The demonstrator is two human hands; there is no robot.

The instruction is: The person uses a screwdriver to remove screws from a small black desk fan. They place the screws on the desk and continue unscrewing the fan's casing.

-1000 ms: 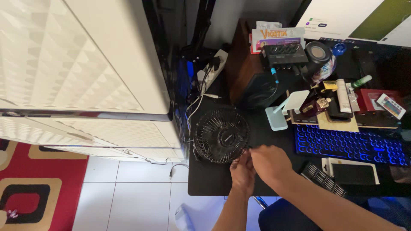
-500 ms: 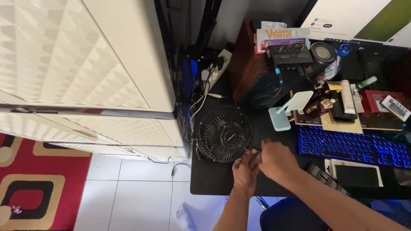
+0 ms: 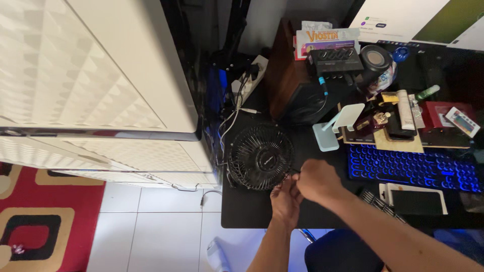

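Below, at the near left corner of the black desk, I see a small black desk fan lying with its round wire grille facing up. My left hand and my right hand meet at the lower right rim of the grille, touching each other. The fingers of both are curled in and pressed close together at the rim; whether they pinch a clip or wire I cannot tell.

Labels and packages, by place:
- a flat rectangular box with an orange, white and purple printed face, standing at the far edge behind a black audio mixer;
- a small white pack with coloured squares, lying on a dark red box at far right;
- a white tube beside it;
- a pale blue stand just right of the fan.

A blue backlit keyboard lies right of my hands, a phone in a white case nearer me. White cabinet fronts fill the left; a red patterned rug lies on the white tiled floor.
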